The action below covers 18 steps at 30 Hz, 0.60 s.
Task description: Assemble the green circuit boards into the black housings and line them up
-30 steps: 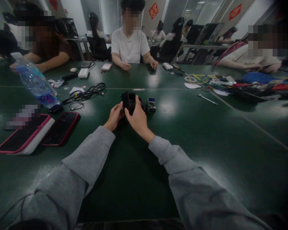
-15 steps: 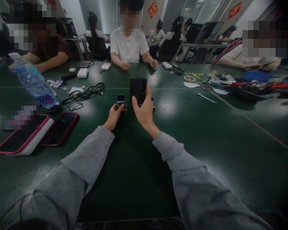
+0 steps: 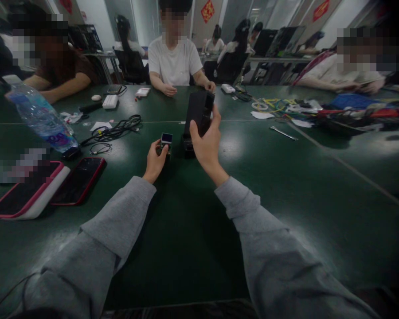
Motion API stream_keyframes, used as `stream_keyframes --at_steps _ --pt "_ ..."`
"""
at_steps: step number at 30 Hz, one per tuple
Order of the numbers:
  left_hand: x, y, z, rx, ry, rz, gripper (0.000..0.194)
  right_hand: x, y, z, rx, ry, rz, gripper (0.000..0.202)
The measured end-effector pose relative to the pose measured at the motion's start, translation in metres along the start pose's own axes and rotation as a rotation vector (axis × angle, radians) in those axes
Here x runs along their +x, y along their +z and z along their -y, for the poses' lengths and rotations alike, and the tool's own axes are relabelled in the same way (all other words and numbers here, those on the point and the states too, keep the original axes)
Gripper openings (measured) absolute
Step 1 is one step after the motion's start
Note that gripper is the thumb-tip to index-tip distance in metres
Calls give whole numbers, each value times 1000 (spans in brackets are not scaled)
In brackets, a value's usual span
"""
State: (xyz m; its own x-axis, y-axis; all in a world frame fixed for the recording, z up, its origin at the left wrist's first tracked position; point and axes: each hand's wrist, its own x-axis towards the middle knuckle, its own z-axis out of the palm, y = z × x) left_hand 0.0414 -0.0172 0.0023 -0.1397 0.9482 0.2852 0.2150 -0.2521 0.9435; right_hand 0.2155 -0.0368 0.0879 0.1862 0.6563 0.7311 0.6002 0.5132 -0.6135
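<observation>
My left hand [image 3: 155, 161] is closed round a small electronic device with a little screen [image 3: 166, 138], thumb on its near side. My right hand [image 3: 208, 148] grips a black box-like case [image 3: 199, 110], which stands tilted, its right side showing recesses. Beneath the case, on the table, is another black part [image 3: 187, 144]; my fingers and the case partly cover it, and I cannot tell whether the two are joined. A narrow gap separates the small device from the black parts.
On the green table [image 3: 286, 186] at left lie a pink-edged phone [image 3: 26, 188], a red-edged phone [image 3: 81, 179], a tilted water bottle [image 3: 43, 117] and black cables [image 3: 119, 128]. A wrench [image 3: 283, 133] and tangled wires [image 3: 286, 106] lie right. A person in a white shirt [image 3: 174, 60] sits opposite.
My right hand has shifted right, and the black case has tilted, baring the black part under it. The small screen seen beside my right hand earlier is now out of sight. My left hand keeps its hold.
</observation>
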Motion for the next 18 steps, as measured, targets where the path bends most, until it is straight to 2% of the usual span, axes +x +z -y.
stream_keyframes --at_steps 5,10,18 --pt "-2 0 -2 -8 -26 13 49 -1 1 1 33 0 1 73" --pt "-2 -1 2 133 76 -63 45 -3 0 6 43 -16 14 72" --pt "1 -5 7 194 95 -110 46 -5 1 7 29 -71 10 67"
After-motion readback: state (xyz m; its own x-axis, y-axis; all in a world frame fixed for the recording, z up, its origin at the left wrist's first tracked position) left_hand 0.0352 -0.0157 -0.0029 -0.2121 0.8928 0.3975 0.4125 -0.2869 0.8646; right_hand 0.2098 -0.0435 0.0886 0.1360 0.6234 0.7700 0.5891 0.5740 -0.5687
